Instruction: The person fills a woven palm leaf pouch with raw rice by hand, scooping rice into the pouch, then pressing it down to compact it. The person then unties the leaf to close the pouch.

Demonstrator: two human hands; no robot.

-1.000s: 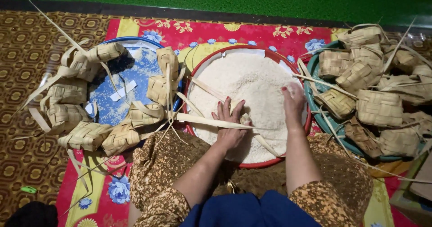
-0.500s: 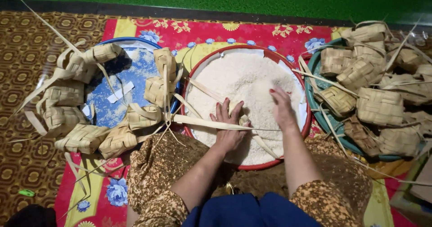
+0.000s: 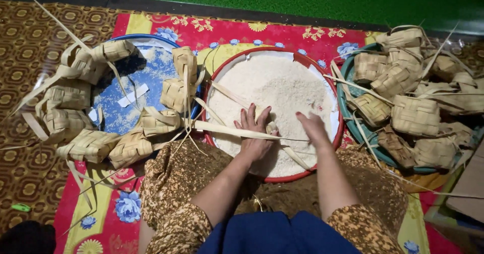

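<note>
A red-rimmed basin (image 3: 218,77) in front of my lap holds a bed of white rice (image 3: 282,85). My left hand (image 3: 254,133) lies on the rice with fingers spread, pressing down on a small woven palm-leaf pouch (image 3: 273,128) whose long loose strips (image 3: 222,128) trail to the left. My right hand (image 3: 312,128) is just right of it, palm down and cupped on the rice, its fingers curled into the grains. The two hands are about a hand's width apart.
A blue basin (image 3: 136,37) dusted with rice sits at the left, ringed by woven pouches (image 3: 91,144). A teal basin (image 3: 348,70) at the right is heaped with more pouches (image 3: 414,115). A red flowered mat (image 3: 126,206) lies underneath. A cardboard box (image 3: 466,186) stands at right.
My right hand has slid from the basin's right side across the rice toward my left hand. The left hand has stayed on the pouch.
</note>
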